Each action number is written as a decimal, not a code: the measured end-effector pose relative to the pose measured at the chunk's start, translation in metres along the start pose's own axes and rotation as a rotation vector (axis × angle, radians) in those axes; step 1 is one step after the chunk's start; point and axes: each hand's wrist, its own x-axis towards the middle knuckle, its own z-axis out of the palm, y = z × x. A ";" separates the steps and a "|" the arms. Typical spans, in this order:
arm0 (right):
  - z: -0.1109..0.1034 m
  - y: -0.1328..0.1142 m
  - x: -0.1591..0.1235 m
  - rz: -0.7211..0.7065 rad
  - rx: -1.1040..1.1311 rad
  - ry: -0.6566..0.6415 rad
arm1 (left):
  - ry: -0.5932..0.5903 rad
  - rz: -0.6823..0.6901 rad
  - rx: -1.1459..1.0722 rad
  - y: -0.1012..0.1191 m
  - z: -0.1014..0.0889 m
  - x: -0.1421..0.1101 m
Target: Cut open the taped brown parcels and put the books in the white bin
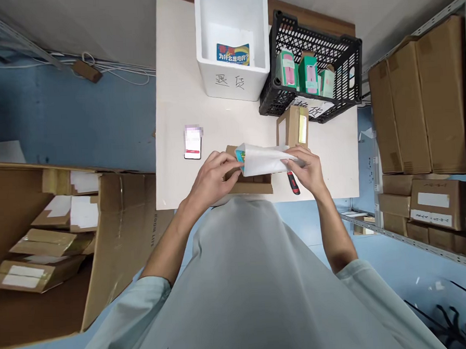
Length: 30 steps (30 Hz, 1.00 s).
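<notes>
Both my hands hold a white paper bag [265,160] just above an open brown cardboard box [251,184] at the table's near edge. My left hand [213,178] pinches the bag's left end, where a small colourful item [240,155] pokes out. My right hand [306,168] grips the bag's right end with closed fingers. A red-handled cutter [294,184] lies on the table under my right hand.
On the white table [183,120] lie a phone [193,145], a small upright brown box [293,127], a white foam bin [231,39] and a black crate [313,61] of green boxes. A large carton of parcels [45,241] stands left; shelves of cartons [422,133] right.
</notes>
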 end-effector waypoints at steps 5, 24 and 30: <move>0.003 -0.008 -0.005 0.094 0.082 0.040 | 0.020 0.090 -0.027 -0.005 -0.006 0.006; 0.031 -0.023 -0.015 0.187 0.121 0.140 | -0.095 0.245 -0.007 -0.039 -0.028 0.006; 0.043 -0.025 -0.021 0.232 0.106 0.128 | -0.164 0.297 -0.004 -0.046 -0.026 0.010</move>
